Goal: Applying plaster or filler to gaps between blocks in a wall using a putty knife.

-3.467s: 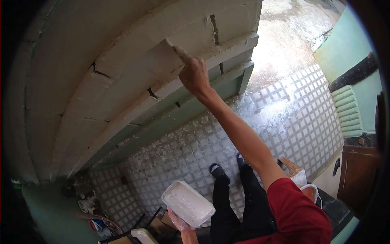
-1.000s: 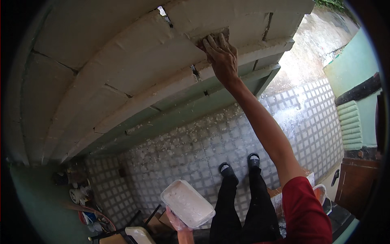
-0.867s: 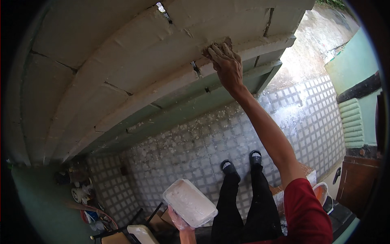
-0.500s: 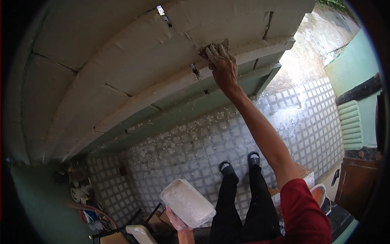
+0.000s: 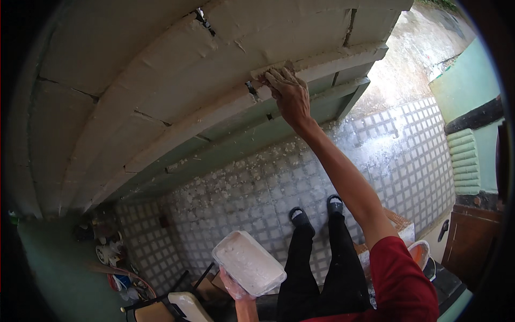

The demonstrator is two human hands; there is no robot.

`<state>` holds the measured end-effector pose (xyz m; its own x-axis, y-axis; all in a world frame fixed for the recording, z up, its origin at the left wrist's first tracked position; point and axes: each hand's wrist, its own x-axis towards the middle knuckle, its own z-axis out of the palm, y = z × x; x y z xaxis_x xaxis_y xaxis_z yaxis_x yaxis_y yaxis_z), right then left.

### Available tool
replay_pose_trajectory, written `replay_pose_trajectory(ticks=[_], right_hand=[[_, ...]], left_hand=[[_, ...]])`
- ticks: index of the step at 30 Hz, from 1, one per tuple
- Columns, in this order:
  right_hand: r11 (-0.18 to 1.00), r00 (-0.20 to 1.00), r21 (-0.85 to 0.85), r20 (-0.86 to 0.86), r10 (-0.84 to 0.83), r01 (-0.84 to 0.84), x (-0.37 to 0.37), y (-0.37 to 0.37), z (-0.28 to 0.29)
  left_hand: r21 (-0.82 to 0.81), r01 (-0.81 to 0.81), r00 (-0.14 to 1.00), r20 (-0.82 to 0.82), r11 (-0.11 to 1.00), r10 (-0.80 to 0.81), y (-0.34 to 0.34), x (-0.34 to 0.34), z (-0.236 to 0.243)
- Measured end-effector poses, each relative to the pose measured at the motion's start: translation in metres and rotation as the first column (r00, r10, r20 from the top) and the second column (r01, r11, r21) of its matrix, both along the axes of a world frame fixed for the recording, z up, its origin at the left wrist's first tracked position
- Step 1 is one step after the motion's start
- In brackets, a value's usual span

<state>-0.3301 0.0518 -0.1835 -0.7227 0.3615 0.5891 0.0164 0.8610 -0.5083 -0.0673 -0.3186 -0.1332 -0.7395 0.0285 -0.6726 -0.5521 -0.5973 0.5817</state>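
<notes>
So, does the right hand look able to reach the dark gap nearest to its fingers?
Probably yes: the right hand is just to the right of the dark gap, with no visible obstacle between them. It also holds a flat tool.

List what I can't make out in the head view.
In the head view:
Left hand: its grip beneath the tray, hidden by the tray.
Flat tool: partly covered by the right hand.
Bucket: partly behind the red sleeve.
Clutter, lower left: too small and dark to identify.
</notes>
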Motion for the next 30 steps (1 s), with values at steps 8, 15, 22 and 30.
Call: replay_pose_trajectory(ticks=[8,15,22,30], right_hand=[[-0.317,0.827,-0.771,-0.456,-0.329,-0.552,-0.003,-0.013,0.013],[-0.28,0.832,-0.863,-0.242,-0.5,-0.42,-0.057,-0.019,0.017],[-0.297,0.923,-0.918,-0.149,-0.356,-0.263,-0.077,-0.014,0.043],[-0.19,0.901,-0.901,-0.33,-0.282,-0.389,-0.028,-0.029,0.022]], left_hand=[[-0.061,-0.02,0.999,-0.045,0.998,0.017,0.004,0.002,0.021],[-0.076,-0.078,0.992,-0.102,0.994,0.07,0.0,-0.002,0.046],[-0.057,-0.055,0.994,-0.093,0.997,0.049,0.015,-0.009,0.076],[-0.144,-0.049,0.987,-0.159,0.988,0.026,0.027,-0.014,0.1]])
